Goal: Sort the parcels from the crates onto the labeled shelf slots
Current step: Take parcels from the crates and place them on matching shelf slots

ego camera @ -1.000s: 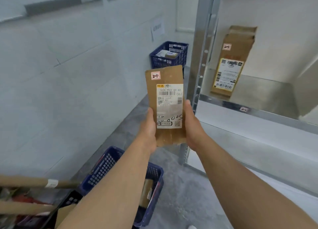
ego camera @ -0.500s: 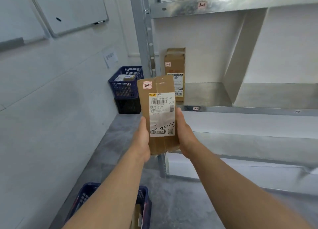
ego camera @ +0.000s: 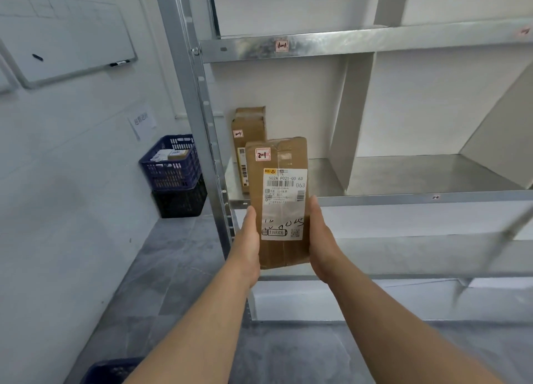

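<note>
The parcel point(ego camera: 278, 202) is a tall brown box held upright in front of the shelf point(ego camera: 375, 196), its white shipping label facing the camera and a small red-edged tag reading 2-1 at its top left. The left hand point(ego camera: 248, 242) and right hand point(ego camera: 320, 239) press flat against its two long sides, so both are grasping it; it rests on nothing.

Compared with a second ago, the view has swung from the floor crates toward the rack, and the parcel now sits directly before the middle level instead of off to its left. Two boxes point(ego camera: 248, 141) stand upright at the left end of that level, the front one bearing a matching 2-1 tag. The beam above carries a label point(ego camera: 281, 45) reading 1-1.

Judgement: the destination has been identified and the approach is nearly complete; placement beside the standing boxes remains.

Further off, a blue crate point(ego camera: 173, 164) sits stacked on a black one against the wall.
</note>
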A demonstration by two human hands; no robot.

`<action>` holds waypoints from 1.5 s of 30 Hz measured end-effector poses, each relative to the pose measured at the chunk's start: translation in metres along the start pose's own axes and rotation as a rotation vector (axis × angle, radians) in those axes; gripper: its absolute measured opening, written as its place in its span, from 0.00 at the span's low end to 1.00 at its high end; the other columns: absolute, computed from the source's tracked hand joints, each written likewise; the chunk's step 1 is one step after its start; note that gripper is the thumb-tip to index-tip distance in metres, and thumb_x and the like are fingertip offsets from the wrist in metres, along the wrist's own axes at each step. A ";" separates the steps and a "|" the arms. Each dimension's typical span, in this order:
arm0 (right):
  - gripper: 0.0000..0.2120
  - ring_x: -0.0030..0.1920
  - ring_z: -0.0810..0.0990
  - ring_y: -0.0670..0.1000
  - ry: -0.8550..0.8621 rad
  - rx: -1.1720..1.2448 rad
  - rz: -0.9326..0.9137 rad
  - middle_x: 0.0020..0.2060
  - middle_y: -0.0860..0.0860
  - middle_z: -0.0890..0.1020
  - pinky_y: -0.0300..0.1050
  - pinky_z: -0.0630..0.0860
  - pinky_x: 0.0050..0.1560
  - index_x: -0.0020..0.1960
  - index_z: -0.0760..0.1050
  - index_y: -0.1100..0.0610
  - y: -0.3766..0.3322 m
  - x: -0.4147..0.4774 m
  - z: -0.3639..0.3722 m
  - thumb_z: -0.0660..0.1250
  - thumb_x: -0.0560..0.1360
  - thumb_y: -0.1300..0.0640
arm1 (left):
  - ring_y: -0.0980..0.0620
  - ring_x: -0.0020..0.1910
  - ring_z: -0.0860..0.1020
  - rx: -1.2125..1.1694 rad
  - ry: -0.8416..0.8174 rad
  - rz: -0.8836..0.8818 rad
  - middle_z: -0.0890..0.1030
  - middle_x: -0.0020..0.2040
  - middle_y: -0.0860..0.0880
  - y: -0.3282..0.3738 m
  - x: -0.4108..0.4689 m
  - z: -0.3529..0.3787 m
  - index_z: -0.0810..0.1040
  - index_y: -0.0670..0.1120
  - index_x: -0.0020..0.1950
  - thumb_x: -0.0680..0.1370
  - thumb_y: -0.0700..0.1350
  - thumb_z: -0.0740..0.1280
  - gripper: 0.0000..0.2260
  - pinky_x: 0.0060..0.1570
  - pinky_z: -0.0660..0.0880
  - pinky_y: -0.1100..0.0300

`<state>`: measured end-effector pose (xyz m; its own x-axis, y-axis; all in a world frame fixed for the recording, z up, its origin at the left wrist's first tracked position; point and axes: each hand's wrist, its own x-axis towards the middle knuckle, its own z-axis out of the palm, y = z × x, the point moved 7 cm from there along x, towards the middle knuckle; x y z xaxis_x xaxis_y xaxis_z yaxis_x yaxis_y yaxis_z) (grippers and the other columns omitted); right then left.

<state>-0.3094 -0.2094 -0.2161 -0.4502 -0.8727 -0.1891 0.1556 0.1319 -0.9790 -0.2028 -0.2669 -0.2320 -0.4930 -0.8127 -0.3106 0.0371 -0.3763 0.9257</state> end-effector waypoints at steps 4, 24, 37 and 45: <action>0.31 0.62 0.76 0.53 0.025 -0.009 -0.026 0.61 0.48 0.79 0.51 0.69 0.61 0.66 0.72 0.39 -0.015 0.021 -0.019 0.40 0.76 0.30 | 0.46 0.64 0.76 0.043 -0.048 0.044 0.82 0.60 0.49 0.015 0.020 0.024 0.80 0.63 0.53 0.79 0.67 0.45 0.24 0.68 0.67 0.38; 0.34 0.63 0.76 0.46 0.084 -0.011 -0.265 0.63 0.42 0.78 0.49 0.76 0.61 0.70 0.66 0.40 -0.037 0.157 -0.093 0.47 0.70 0.26 | 0.51 0.71 0.69 0.158 -0.169 0.181 0.75 0.68 0.57 0.040 0.163 0.096 0.72 0.75 0.61 0.66 0.80 0.49 0.28 0.73 0.59 0.40; 0.22 0.56 0.76 0.40 0.111 0.000 -0.247 0.60 0.43 0.76 0.28 0.76 0.44 0.72 0.61 0.52 -0.015 0.211 -0.107 0.60 0.81 0.48 | 0.74 0.58 0.72 0.348 -0.163 0.261 0.75 0.60 0.68 0.035 0.213 0.099 0.63 0.65 0.71 0.78 0.66 0.56 0.22 0.58 0.71 0.70; 0.37 0.54 0.76 0.35 0.073 -0.363 -0.227 0.54 0.34 0.76 0.27 0.76 0.46 0.73 0.59 0.49 -0.008 0.232 -0.128 0.71 0.72 0.68 | 0.63 0.63 0.67 0.670 -0.135 0.314 0.69 0.72 0.54 0.035 0.231 0.085 0.48 0.56 0.79 0.79 0.33 0.63 0.37 0.66 0.72 0.54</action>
<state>-0.5272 -0.3526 -0.2618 -0.5008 -0.8645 0.0418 -0.2677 0.1087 -0.9574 -0.3888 -0.4298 -0.2529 -0.6504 -0.7593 -0.0213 -0.3222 0.2504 0.9129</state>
